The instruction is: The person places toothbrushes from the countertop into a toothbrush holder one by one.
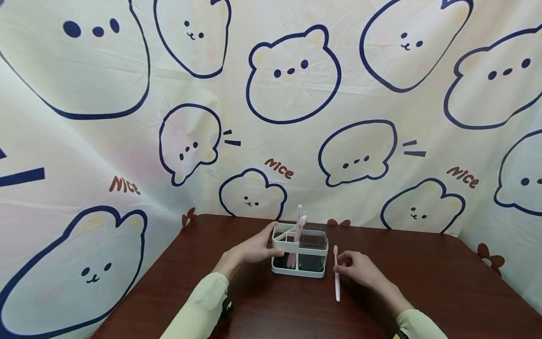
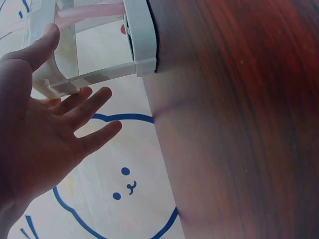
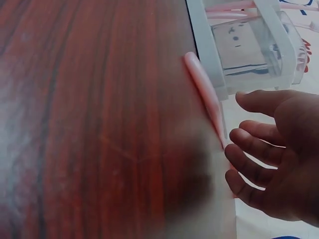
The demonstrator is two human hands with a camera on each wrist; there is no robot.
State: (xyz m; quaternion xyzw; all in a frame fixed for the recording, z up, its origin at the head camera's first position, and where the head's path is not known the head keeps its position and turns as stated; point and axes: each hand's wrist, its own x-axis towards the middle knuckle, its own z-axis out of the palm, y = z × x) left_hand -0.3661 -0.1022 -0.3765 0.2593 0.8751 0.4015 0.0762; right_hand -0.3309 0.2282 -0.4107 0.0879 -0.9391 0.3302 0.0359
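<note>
A white toothbrush holder (image 1: 311,274) stands on the table with pink toothbrushes (image 1: 301,225) upright in it and a clear cup (image 1: 311,262) in its right side. My left hand (image 1: 254,247) grips the holder's left side, the thumb in front and fingers behind the upper frame. In the left wrist view the left hand's (image 2: 50,124) other fingers spread below the frame. A pink toothbrush (image 1: 337,288) lies on the table to the right of the holder. Fingertips of my right hand (image 1: 357,268) are right at this toothbrush; in the right wrist view its thumb stands apart from the fingers.
The dark reddish-brown wooden table (image 1: 262,310) extends around the holder. Behind it hangs a pale cloth (image 1: 292,141) printed with cartoon animals, meeting the table's back edge close behind the holder.
</note>
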